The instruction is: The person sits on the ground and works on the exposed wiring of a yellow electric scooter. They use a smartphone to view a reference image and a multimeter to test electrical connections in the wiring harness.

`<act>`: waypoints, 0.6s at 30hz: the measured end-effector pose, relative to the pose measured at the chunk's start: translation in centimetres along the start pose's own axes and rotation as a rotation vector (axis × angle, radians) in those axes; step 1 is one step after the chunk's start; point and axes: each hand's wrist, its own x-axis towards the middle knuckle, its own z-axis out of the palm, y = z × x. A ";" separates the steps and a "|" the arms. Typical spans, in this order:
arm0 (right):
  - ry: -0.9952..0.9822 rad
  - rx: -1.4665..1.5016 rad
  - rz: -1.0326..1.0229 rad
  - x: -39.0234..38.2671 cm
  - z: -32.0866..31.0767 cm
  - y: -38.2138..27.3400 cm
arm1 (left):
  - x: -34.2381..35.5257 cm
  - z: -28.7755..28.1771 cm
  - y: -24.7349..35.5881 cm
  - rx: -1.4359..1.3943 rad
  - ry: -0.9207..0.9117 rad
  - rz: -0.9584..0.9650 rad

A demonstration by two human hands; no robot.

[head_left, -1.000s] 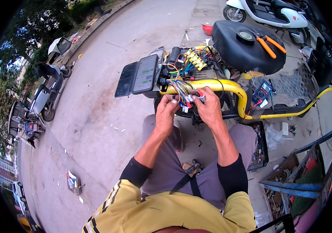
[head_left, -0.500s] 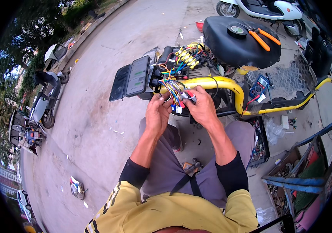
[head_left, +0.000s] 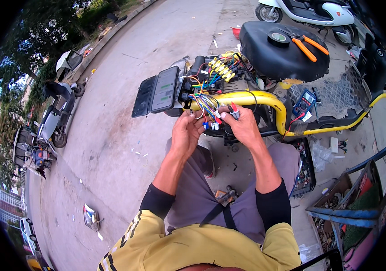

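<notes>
A bundle of coloured wires [head_left: 208,105] hangs over the yellow frame tube [head_left: 233,98] of a partly opened scooter, with blue and white plug connectors [head_left: 213,126] at its ends. On the bundle's left side, my left hand [head_left: 185,137] is closed, thumb and finger pinching a thin wire with a small dark end [head_left: 191,111]. My right hand [head_left: 244,127] is closed at the bundle's right, gripping a small red-and-grey piece [head_left: 234,110] that points upward. Its exact kind is too small to tell. Some of the wires between the hands are hidden by fingers.
Orange-handled pliers [head_left: 307,49] and a roll of tape [head_left: 278,39] lie on the black seat [head_left: 265,58]. A blue multimeter [head_left: 304,102] rests on the footboard. A parts tray [head_left: 305,169] and a blue-edged metal rack [head_left: 346,211] stand at right. Beneath me lies a hammer [head_left: 229,193].
My right hand has drawn slightly rightward from the connectors, and the red-and-grey piece in it now points up. My left hand keeps its pinch. The whole view has shifted slightly.
</notes>
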 end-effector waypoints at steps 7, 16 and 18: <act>0.015 0.006 -0.006 -0.1 0.5 0.5 | 0.1 -0.3 -0.4 0.005 -0.037 0.009; 0.133 -0.059 -0.016 0.6 -0.3 0.2 | 0.5 -1.9 -0.8 -0.022 -0.060 -0.006; 0.241 -0.162 -0.037 0.6 -0.5 -0.4 | 0.4 -1.8 -0.9 -0.014 -0.024 0.005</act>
